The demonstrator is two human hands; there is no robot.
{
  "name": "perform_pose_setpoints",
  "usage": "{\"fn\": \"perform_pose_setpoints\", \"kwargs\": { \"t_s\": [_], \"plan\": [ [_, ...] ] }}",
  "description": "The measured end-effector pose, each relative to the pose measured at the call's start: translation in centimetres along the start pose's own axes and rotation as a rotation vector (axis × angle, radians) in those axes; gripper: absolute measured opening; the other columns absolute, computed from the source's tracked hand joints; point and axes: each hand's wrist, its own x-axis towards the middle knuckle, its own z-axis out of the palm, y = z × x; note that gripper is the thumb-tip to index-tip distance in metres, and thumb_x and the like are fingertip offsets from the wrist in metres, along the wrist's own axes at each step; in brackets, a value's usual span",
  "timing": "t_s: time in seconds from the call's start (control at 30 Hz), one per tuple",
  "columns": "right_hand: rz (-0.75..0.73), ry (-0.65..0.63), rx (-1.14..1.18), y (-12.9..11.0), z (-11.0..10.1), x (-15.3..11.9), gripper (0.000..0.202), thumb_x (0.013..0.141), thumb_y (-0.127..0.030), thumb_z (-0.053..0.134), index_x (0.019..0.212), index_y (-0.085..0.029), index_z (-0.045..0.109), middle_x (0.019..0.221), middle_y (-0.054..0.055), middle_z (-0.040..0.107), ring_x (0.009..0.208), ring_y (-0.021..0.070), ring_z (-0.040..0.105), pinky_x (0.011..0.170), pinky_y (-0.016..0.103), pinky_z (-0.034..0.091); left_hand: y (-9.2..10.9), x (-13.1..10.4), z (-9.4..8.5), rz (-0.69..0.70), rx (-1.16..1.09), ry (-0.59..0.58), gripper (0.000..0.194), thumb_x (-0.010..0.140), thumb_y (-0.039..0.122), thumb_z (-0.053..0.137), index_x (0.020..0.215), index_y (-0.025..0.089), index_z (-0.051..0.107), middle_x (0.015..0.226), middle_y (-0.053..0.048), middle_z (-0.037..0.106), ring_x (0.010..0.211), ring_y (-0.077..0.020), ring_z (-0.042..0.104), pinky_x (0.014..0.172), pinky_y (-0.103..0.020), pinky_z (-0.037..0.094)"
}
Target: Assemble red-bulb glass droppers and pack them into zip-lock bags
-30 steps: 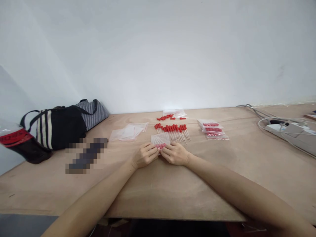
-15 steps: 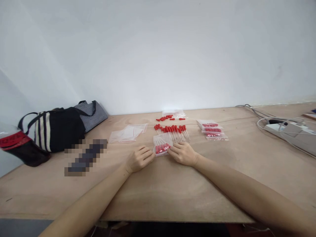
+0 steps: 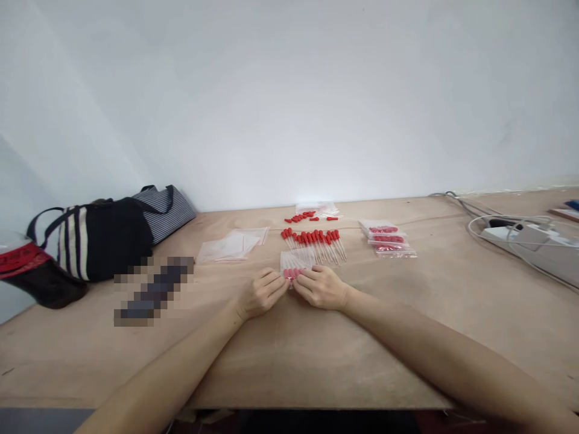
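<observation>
A clear zip bag with several red-bulbed droppers inside lies at the near middle of the table, its zip edge towards me. My left hand pinches the near left corner of this bag. From the right, my right hand has its fingers closed on the same near edge, close to the left fingertips, and covers part of the red bulbs. Just beyond the bag spreads a row of loose droppers with red bulbs and thin pale stems.
Flat zip bags lie left of the droppers; filled bags overlap on the right. Loose red bulbs and another clear bag lie near the wall. A black bag, a dark bottle and a power strip flank these.
My right hand has slid left along the bag's near edge, closer to my left hand, and now covers more of the bulbs. My left hand stays at the left corner.
</observation>
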Motion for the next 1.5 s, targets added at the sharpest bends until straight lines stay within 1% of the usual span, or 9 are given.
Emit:
{"fn": "perform_pose_setpoints", "kwargs": {
  "t_s": [0.23,0.47,0.6,0.8,0.9,1.07,1.17,1.27,1.5],
  "plan": [
    [0.01,-0.046,-0.007,1.2,-1.2,-1.7,0.026,0.084,-0.01,0.036,0.067,-0.013,0.055,0.061,0.002,0.054,0.056,0.0108,0.041,0.052,0.027,0.024,0.0,-0.4,-0.6,-0.056,0.019,-0.014,0.014,0.083,0.005,0.041,0.085,0.01,0.055,0.064,-0.005,0.059,0.057,-0.0132,0.051,0.055,-0.028,0.045],
    [0.032,-0.042,-0.05,1.9,-2.0,-3.5,0.021,0.083,-0.011,0.041,0.068,-0.015,0.056,0.059,0.0,0.054,0.054,0.0094,0.044,0.05,0.027,0.023,0.2,-0.4,-1.0,-0.122,0.015,-0.023,0.019,0.085,0.011,0.043,0.07,0.013,0.054,0.05,0.001,0.049,0.048,-0.011,0.044,0.048,-0.025,0.039],
    [0.158,-0.131,-0.022,1.6,-2.0,-3.3,0.014,0.083,-0.017,0.044,0.08,-0.017,0.058,0.064,0.0,0.059,0.055,0.0091,0.048,0.049,0.026,0.025,0.3,0.0,-1.3,-0.071,-0.014,0.002,0.014,0.083,0.013,0.049,0.07,0.014,0.054,0.05,0.002,0.053,0.046,-0.0099,0.046,0.046,-0.024,0.039],
    [0.405,-0.192,0.254,0.5,-1.8,-3.1,0.019,0.081,-0.017,0.043,0.093,-0.023,0.058,0.095,0.001,0.063,0.073,0.0114,0.058,0.057,0.023,0.039,0.4,0.4,-1.7,-0.025,-0.146,0.015,0.009,0.084,0.02,0.048,0.082,0.015,0.055,0.062,-0.001,0.062,0.055,-0.0119,0.055,0.052,-0.024,0.045],
    [0.547,-0.12,0.502,0.4,-2.1,-3.4,0.021,0.081,-0.013,0.04,0.092,-0.021,0.056,0.097,0.004,0.062,0.08,0.013,0.059,0.065,0.024,0.045,0.1,0.0,-1.9,-0.145,-0.191,0.006,0.018,0.086,0.027,0.041,0.088,0.016,0.055,0.069,-0.004,0.063,0.061,-0.0143,0.056,0.057,-0.027,0.047],
    [0.937,0.114,0.911,1.7,-4.2,-4.0,0.011,0.084,-0.021,0.039,0.086,-0.02,0.05,0.09,0.006,0.059,0.066,0.0119,0.06,0.06,0.028,0.051,-0.6,-1.1,-1.5,-0.431,-0.224,-0.061,0.016,0.084,0.021,0.041,0.087,0.016,0.056,0.074,-0.005,0.063,0.07,-0.0164,0.056,0.065,-0.03,0.045],
    [1.086,0.267,0.944,3.6,-5.7,-5.1,0.012,0.083,-0.031,0.044,0.082,-0.02,0.048,0.092,0.006,0.058,0.071,0.0139,0.061,0.064,0.032,0.053,-1.0,-1.7,-0.8,-0.668,-0.215,-0.166,0.014,0.082,0.021,0.044,0.08,0.017,0.057,0.075,-0.004,0.061,0.073,-0.0164,0.055,0.069,-0.03,0.044],
    [1.175,0.394,0.776,6.7,-6.7,-7.5,0.017,0.082,-0.037,0.045,0.08,-0.02,0.046,0.095,0.006,0.057,0.072,0.0147,0.062,0.069,0.035,0.052,-1.6,-2.3,-0.2,-0.82,-0.116,-0.261,0.015,0.08,0.027,0.047,0.081,0.017,0.058,0.079,-0.005,0.06,0.079,-0.0197,0.054,0.073,-0.033,0.042],
    [1.135,0.107,0.301,14.1,-6.3,-15.1,0.02,0.08,-0.04,0.042,0.077,-0.02,0.047,0.097,0.01,0.059,0.087,0.0206,0.058,0.077,0.04,0.046,-3.1,-3.1,0.4,-1.034,0.174,-0.416,0.03,0.075,0.034,0.047,0.097,0.017,0.059,0.1,-0.01,0.056,0.096,-0.0259,0.049,0.084,-0.038,0.037]
  ]
}}
